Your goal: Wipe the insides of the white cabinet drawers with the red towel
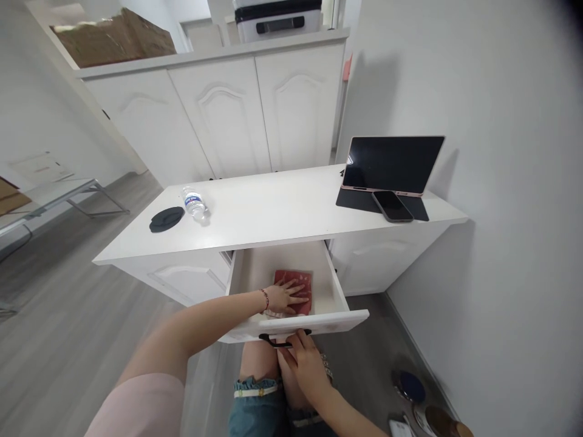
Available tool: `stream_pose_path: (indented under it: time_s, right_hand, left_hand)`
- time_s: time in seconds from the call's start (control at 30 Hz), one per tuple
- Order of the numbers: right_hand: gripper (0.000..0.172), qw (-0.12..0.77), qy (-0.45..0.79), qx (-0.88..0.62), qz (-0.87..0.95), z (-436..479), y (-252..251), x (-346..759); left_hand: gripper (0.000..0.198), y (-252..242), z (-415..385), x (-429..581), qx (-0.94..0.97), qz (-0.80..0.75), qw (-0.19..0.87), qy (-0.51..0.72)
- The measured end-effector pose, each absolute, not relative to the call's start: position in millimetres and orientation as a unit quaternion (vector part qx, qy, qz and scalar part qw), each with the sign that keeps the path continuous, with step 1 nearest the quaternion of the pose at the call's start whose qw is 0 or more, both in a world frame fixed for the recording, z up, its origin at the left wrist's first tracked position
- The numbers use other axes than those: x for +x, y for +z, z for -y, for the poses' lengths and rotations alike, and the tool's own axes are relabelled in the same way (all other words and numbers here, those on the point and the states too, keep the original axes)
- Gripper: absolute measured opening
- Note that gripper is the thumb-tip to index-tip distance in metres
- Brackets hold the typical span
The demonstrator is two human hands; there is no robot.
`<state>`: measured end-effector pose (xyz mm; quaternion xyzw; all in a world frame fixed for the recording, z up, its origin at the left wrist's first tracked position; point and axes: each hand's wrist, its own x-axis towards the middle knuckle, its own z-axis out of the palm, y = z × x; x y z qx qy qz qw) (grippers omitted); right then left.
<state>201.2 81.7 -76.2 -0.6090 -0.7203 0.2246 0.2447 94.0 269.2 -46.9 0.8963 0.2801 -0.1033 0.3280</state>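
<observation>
A white drawer is pulled out from under the white cabinet top. Inside it lies a flat, red, rectangular thing with pale markings; its exact kind does not show. My left hand reaches over the drawer front and rests on it, palm down with fingers spread. Part of something pale shows beneath my wrist. At the outside of the drawer front, my right hand has its fingers curled on the black handle.
On the cabinet top are a clear plastic bottle, a black flat pouch-like thing, a tablet on its stand and a phone. A wall bounds the right side. My knees are under the drawer front.
</observation>
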Motion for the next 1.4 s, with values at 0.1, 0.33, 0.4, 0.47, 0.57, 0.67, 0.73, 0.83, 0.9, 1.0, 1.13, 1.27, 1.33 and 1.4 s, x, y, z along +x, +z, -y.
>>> stream_pose_path:
  time_s: [0.1,0.33,0.4,0.47,0.57,0.67,0.73,0.83,0.9,1.0,1.13,1.27,1.33,1.4]
  right_hand:
    - [0.018,0.224,0.209,-0.609,0.731,-82,-72,202]
    - [0.022,0.252,0.159,-0.602,0.741,-81,-72,202]
    - [0.021,0.257,0.15,-0.599,0.743,-80,-75,201]
    - [0.022,0.263,0.146,-0.597,0.743,-80,-78,200]
    - [0.023,0.259,0.147,-0.6,0.742,-79,-84,199]
    - [0.02,0.252,0.152,-0.6,0.743,-78,-87,198]
    - [0.021,0.257,0.154,-0.597,0.745,-78,-88,198]
    - [0.026,0.266,0.161,-0.589,0.746,-79,-86,199]
    - [0.026,0.269,0.164,-0.587,0.746,-79,-85,199]
    - [0.025,0.273,0.171,-0.587,0.743,-79,-83,200]
    - [0.024,0.266,0.178,-0.588,0.742,-79,-82,200]
    - [0.025,0.252,0.167,-0.595,0.744,-79,-84,199]
    - [0.026,0.254,0.159,-0.597,0.744,-79,-85,199]
    - [0.026,0.259,0.155,-0.598,0.743,-80,-86,198]
  left_hand:
    - [0.061,-43,-273,111,0.902,-0.258,0.308,-0.158]
    - [0.07,-47,-287,143,0.921,-0.243,0.235,-0.196]
    - [0.069,-50,-296,148,0.924,-0.251,0.222,-0.185]
    - [0.069,-52,-305,152,0.923,-0.262,0.214,-0.182]
    - [0.07,-54,-321,158,0.92,-0.277,0.208,-0.183]
    - [0.072,-56,-336,161,0.919,-0.286,0.204,-0.179]
    - [0.074,-57,-346,162,0.915,-0.297,0.208,-0.177]
    - [0.075,-60,-359,162,0.908,-0.32,0.214,-0.164]
    - [0.075,-60,-365,162,0.905,-0.336,0.213,-0.152]
    - [0.075,-61,-372,160,0.896,-0.364,0.214,-0.141]
    - [0.075,-60,-376,153,0.883,-0.394,0.216,-0.133]
    - [0.076,-59,-377,139,0.879,-0.407,0.207,-0.135]
    - [0.077,-59,-376,128,0.876,-0.415,0.201,-0.14]
    - [0.08,-59,-375,115,0.873,-0.422,0.196,-0.144]
